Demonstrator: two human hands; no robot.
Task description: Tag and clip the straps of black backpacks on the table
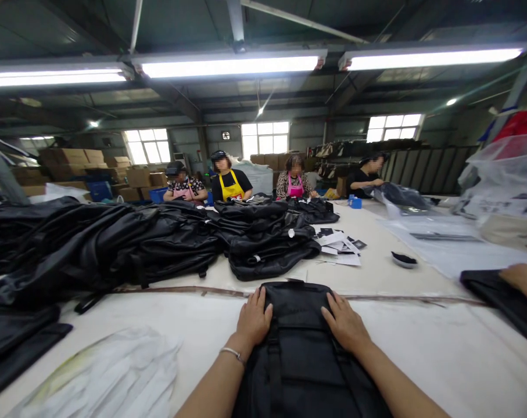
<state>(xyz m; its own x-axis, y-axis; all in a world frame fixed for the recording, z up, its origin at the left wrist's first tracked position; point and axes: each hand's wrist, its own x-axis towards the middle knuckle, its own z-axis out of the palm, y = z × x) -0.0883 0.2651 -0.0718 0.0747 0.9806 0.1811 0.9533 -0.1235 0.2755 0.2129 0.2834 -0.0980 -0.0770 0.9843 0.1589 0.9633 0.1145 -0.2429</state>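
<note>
A black backpack (304, 337) lies flat on the white table right in front of me, straps running down its face. My left hand (255, 318) rests on its upper left edge, fingers stretched out and thumb apart. On the upper right edge lies my right hand (345, 322), its fingers likewise spread on the fabric. Neither hand is closed around the bag. The backpack's lower end runs out of view between my forearms.
Black bags (158, 238) are heaped along the left and middle. Paper tags (339, 247) and a small black-and-white brush-like item (404, 259) lie beyond. White plastic (110, 371) sits front left. At right, a co-worker's hand (524, 281) touches another black bag (485, 284). Several people work opposite.
</note>
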